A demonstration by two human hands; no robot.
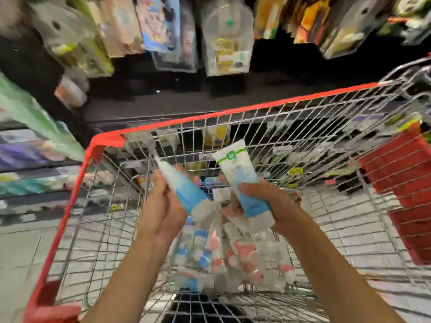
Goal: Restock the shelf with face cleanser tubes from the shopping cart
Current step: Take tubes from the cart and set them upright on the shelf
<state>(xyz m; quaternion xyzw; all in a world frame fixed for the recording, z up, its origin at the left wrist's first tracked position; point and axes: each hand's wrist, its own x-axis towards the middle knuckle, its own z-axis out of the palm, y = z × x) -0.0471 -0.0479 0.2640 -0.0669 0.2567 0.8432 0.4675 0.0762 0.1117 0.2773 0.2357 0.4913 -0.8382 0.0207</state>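
Above a wire shopping cart (77,183) with a red rim, my left hand (161,206) grips a white and blue face cleanser tube (184,190), tilted with its crimped end up and to the left. My right hand (268,201) holds a second white and blue tube (242,178) nearly upright, its white cap down. On the cart floor lies a pile of several more tubes (228,255), some blue and white, some pink and white. The picture is blurred by motion.
Hanging packaged goods (226,40) fill the pegs above a dark shelf (186,103) behind the cart. More shelves (30,159) with products run along the left. A red child-seat flap (405,187) stands at the cart's right side.
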